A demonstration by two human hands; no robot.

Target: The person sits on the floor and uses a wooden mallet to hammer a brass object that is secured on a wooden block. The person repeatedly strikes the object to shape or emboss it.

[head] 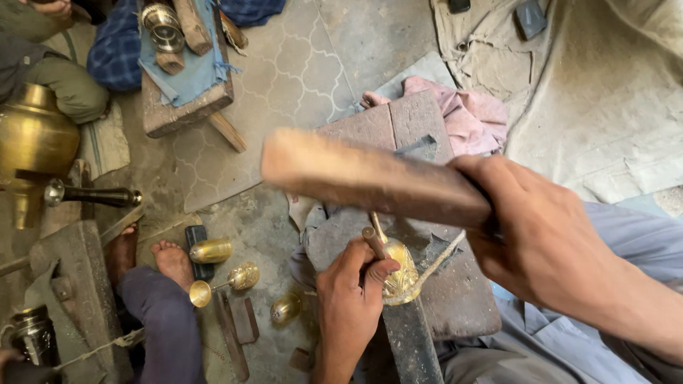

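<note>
a: what takes up most of the floor (pixel 299 64) here?

b: the patterned grey floor runs through the middle, with a pale dusty cloth (pixel 605 92) spread over the far right. at the far left sits a big rounded brass pot (pixel 32 142), and beside it a second person sits with bare feet (pixel 153 256) on the ground.

a: and in the middle?

b: a flat stone block (pixel 398 124) serves as the bench, with a pink rag (pixel 469 117) bunched at its far right edge. a dark metal bar (pixel 413 341) slopes from the near edge up onto it.

a: what is the right hand doing?

b: the right hand (pixel 530 235) is wrapped tight around a thick wooden mallet (pixel 370 178), fingers closed about its handle end. the mallet is blurred and hangs above the block, its head pointing left.

a: the left hand?

b: the left hand (pixel 352 295) pinches a thin metal punch (pixel 373 242) between thumb and fingers, tilted, its lower end hidden by the fingers beside a small patterned brass cup (pixel 402 274). the cup sits on the upper end of the dark bar, just right of that hand and touching it.

a: anything smaller lying about?

b: on the floor to the left, near the feet, lie a brass goblet (pixel 224 281) on its side, a plain brass cup (pixel 211 250) on a dark slab, and another small brass cup (pixel 284 308). at the far left a wooden block (pixel 188 99) covered by a blue cloth carries two shiny metal bowls (pixel 163 28).
</note>
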